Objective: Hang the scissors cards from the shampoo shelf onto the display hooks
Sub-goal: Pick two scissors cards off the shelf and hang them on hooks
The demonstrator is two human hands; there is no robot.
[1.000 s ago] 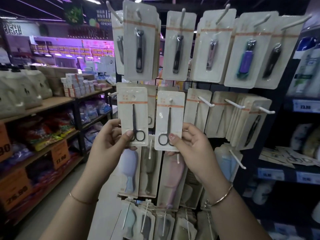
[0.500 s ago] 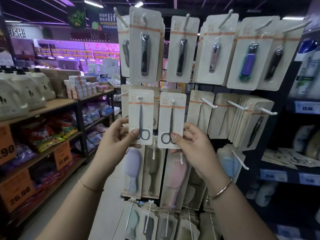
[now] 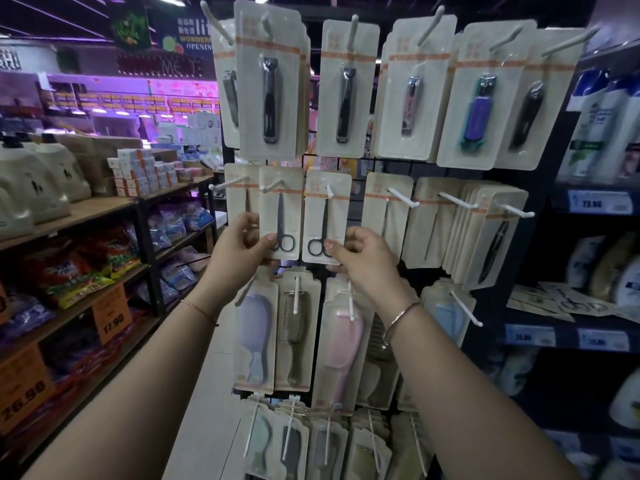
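Observation:
Two cream scissors cards hang side by side in the rack's middle row. My left hand [image 3: 242, 242] pinches the bottom of the left scissors card [image 3: 281, 202], whose hole sits on a white hook [image 3: 273, 185]. My right hand [image 3: 363, 258] pinches the bottom of the right scissors card [image 3: 327, 209], threaded on its own white hook [image 3: 329, 191]. Each card carries small black scissors, handles down. More loose scissors cards [image 3: 568, 303] lie flat on the dark shampoo shelf at the right.
Nail clipper cards [image 3: 270, 91] fill the top row, comb and brush cards [image 3: 294, 327] the rows below. White hooks [image 3: 464, 304] stick out toward me. Shampoo bottles [image 3: 602, 126] stand at right. A wooden shelf aisle [image 3: 104, 202] runs along the left.
Both hands have pushed their scissors cards up and back onto the middle-row hooks; the hook tips now poke through the card holes. The view has come closer to the rack.

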